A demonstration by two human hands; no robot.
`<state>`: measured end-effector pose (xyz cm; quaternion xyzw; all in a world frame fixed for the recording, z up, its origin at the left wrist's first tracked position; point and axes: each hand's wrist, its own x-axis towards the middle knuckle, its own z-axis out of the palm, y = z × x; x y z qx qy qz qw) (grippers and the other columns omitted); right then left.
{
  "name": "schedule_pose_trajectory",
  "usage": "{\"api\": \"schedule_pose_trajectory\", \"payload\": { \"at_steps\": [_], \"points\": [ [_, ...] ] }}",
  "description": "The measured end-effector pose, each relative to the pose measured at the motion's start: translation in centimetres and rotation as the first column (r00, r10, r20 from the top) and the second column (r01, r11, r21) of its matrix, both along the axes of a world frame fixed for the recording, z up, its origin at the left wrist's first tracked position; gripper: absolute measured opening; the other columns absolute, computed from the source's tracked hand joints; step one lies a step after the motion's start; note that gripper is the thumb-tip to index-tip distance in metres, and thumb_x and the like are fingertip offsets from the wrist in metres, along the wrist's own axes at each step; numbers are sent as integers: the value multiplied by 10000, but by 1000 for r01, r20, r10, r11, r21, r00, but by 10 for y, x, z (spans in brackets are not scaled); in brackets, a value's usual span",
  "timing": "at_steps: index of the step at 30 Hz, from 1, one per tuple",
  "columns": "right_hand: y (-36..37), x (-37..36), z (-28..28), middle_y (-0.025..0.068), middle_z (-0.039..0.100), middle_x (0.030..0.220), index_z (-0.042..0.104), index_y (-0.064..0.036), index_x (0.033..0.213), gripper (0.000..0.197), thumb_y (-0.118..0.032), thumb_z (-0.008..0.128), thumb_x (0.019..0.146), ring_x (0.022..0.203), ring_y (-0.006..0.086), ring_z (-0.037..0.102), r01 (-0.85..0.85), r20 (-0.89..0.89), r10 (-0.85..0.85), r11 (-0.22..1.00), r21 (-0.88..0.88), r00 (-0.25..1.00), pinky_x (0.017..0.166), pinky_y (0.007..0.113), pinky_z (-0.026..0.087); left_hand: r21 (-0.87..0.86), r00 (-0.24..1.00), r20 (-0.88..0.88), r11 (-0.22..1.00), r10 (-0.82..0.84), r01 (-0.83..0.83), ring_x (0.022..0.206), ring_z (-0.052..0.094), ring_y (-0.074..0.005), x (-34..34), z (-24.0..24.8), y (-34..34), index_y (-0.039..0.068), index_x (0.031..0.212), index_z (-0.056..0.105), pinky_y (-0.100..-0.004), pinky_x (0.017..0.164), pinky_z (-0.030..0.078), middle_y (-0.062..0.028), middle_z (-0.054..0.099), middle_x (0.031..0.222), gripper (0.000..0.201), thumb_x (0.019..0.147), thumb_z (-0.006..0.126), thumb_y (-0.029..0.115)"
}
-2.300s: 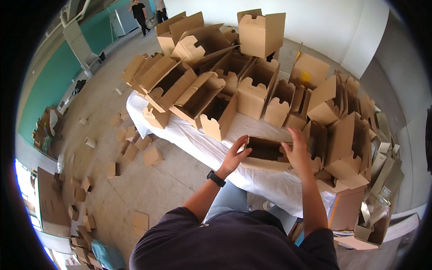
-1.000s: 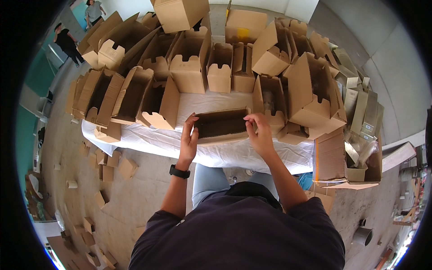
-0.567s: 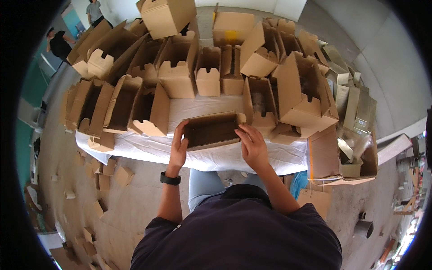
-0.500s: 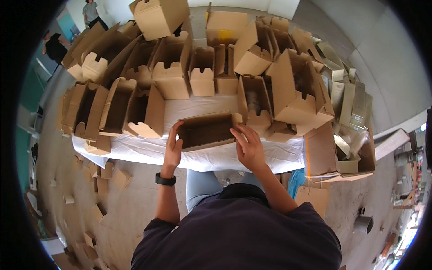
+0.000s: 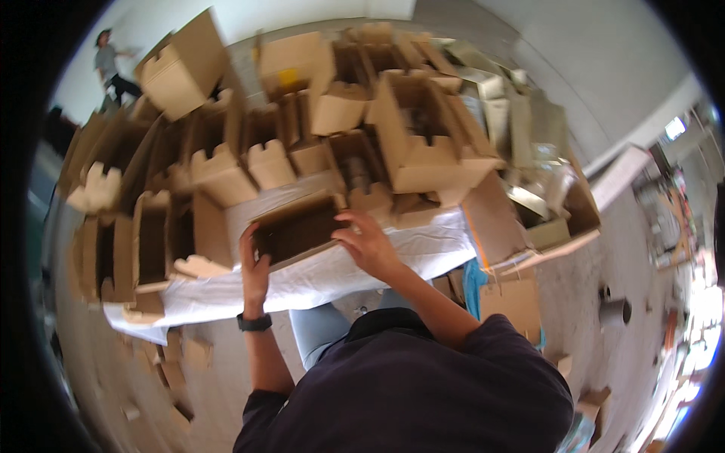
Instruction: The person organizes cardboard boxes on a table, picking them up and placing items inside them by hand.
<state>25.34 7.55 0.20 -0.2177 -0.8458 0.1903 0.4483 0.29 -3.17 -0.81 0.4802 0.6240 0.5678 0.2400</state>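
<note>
An open-topped brown cardboard box [image 5: 302, 260] lies at the front of the white-covered table, its long sides running left to right. At its left end my left hand [image 5: 254, 268] grips the wall, fingers along the outside and thumb toward the near corner. The right end is held by my right hand [image 5: 370, 248], its fingers curled at the rim and corner. The inside of the box is dark, and nothing can be made out in it. A black band circles my left wrist.
Rows of open cardboard boxes [image 5: 272, 164] crowd the table behind and to the left. A large carton [image 5: 555, 253] with pale narrow boxes and clear plastic stands at the right. Small boxes [image 5: 172, 375] lie on the floor at left. Someone [image 5: 109, 68] is in the far left background.
My view has turned, so the table appears shifted left and tilted. Both hands stay at the ends of the same box. The person in the background has changed posture.
</note>
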Motion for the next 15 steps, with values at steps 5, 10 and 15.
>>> {"api": "schedule_pose_trajectory", "payload": {
  "at_steps": [5, 10, 15],
  "points": [
    [6, 5, 4, 127, 563, 1241, 638, -92, 988, 257, 0, 709, 758, 1138, 345, 554, -15, 35, 16, 1000, -2, 999, 931, 435, 471, -37, 972, 234, 999, -10, 19, 1446, 244, -237, 6, 1, 11, 60, 1472, 330, -367, 1190, 159, -99, 325, 1520, 802, 693, 385, -124],
    [-3, 18, 16, 166, 542, 1290, 617, -93, 1098, 338, -22, 676, 773, 1190, 369, 532, -50, 17, 50, 999, 2, 999, 989, 447, 460, -7, 994, 106, 999, -39, 40, 1448, 235, -240, 0, -9, 15, 62, 1479, 315, -367, 1185, 172, -110, 303, 1533, 799, 699, 382, -97],
    [-11, 69, 62, 129, 540, 1322, 601, -96, 1191, 387, -53, 662, 811, 1224, 323, 525, -46, 141, 67, 988, -145, 988, 987, 419, 472, -36, 971, 239, 999, -27, 36, 1434, 258, -249, 2, -5, 20, 76, 1482, 319, -370, 1175, 203, -100, 300, 1530, 797, 706, 396, -87]
  ]
}}
